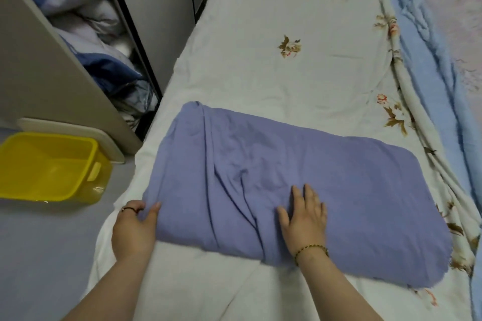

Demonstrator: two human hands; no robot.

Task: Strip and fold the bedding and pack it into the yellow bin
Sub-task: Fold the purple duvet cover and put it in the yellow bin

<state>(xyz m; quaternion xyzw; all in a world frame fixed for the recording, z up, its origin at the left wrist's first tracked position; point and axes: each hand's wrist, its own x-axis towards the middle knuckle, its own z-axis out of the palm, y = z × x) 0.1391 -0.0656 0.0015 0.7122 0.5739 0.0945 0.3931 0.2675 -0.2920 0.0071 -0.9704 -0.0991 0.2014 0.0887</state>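
Observation:
A purple sheet (pixel 339 185), folded into a long rectangle, lies across the near part of the bed. My left hand (pixel 134 229) grips its near left corner, thumb on top and fingers tucked under the edge. My right hand (pixel 303 216) lies flat on the sheet with straight fingers, pressing near the creased middle. The yellow bin (pixel 86 180) stands on the floor to the left of the bed and looks empty.
The bed is covered by a white floral sheet (pixel 273 21). A crumpled blue and floral quilt (pixel 430 41) lies along its right side. An open wardrobe (pixel 52 65) at the left holds piled bedding. Grey floor (pixel 39 255) lies beside the bin.

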